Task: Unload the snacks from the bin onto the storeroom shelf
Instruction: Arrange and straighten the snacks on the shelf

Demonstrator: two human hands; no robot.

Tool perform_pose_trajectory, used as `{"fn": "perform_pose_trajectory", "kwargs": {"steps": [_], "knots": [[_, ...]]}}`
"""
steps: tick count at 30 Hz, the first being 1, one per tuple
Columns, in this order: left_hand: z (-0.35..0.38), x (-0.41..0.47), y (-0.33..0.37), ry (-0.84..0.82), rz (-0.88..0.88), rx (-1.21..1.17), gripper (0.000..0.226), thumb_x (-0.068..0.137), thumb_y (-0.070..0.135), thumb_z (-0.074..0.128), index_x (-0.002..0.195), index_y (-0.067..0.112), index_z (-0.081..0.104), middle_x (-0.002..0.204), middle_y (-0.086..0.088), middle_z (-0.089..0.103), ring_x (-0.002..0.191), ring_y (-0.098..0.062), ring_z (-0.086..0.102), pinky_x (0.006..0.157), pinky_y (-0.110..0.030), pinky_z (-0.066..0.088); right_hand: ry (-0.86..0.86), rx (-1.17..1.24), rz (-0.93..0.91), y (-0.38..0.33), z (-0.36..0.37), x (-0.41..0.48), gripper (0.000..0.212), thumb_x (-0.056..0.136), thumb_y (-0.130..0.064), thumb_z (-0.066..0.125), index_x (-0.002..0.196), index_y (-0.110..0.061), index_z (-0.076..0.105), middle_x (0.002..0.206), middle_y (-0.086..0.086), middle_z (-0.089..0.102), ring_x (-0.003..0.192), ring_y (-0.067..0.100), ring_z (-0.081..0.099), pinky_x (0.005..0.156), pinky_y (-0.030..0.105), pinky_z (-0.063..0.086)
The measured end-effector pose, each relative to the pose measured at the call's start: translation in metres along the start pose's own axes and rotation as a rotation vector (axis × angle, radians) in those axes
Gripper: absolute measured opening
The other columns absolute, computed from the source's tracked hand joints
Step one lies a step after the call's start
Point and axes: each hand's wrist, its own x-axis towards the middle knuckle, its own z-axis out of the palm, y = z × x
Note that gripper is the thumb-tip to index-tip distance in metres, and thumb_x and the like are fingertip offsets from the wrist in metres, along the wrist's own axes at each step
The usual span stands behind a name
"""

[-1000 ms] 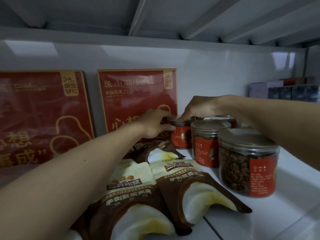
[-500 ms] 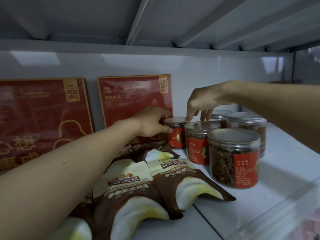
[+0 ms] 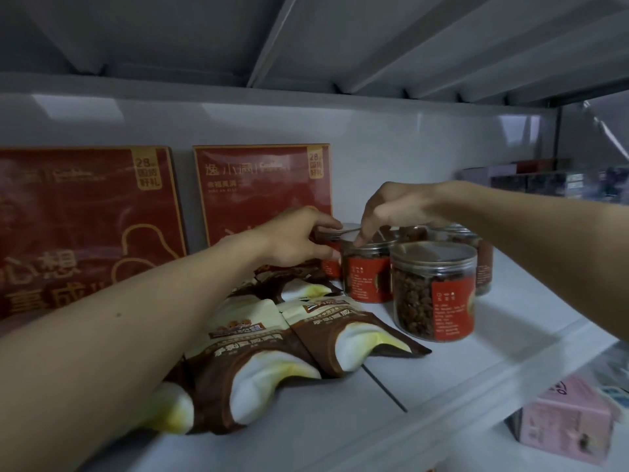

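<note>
Head view, left hand fingers gripping round clear jar, right hand on neighbouring lid, grip unclear.

Both forearms stretch forward. The left hand grips a jar by its lid; the right hand arches just beside it, fingers pointing down.

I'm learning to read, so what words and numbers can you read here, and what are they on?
"28" over "国货好礼": gold tab on the left red box and on the right red box.
"心想": large, on the left red box.
"逸小满": top of the right red box.
Snack bags, jars, pink box: print too blurred or small to read.
</note>
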Motion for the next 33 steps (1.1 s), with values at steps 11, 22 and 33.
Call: {"fn": "perform_pose_trajectory", "kwargs": {"steps": [11,22,33], "knots": [[0.012,-0.001,0.01,0.056,0.027,-0.098,0.032,0.09,0.033,0.069,0.118,0.017,0.07,0.118,0.005,0.068,0.113,-0.011,0.058,0.101,-0.029,0.044,0.017,0.08,0.068,0.008,0.003,-0.006,0.062,0.056,-0.053,0.078,0.106,-0.017,0.071,0.109,0.007,0.07,0.101,0.029,0.064,0.095,0.05,0.051],[0.015,0.0,0.014,0.124,0.032,-0.139,0.026,0.087,0.028,0.073,0.106,0.011,0.074,0.093,0.01,0.065,0.088,-0.001,0.058,0.076,-0.01,0.038,0.047,0.168,0.101,0.012,0.009,-0.013,0.056,0.056,-0.049,0.084,0.102,-0.02,0.074,0.101,0.006,0.074,0.094,0.029,0.07,0.091,0.047,0.055],[0.009,-0.02,0.026,0.15,-0.015,-0.077,0.045,0.089,0.032,0.071,0.131,0.018,0.063,0.129,0.0,0.063,0.121,-0.016,0.056,0.101,-0.027,0.041,0.13,0.105,0.06,0.007,-0.011,-0.055,0.039,0.082,-0.042,0.073,0.116,-0.024,0.068,0.121,0.002,0.065,0.111,0.024,0.06,0.1,0.044,0.048]]}}
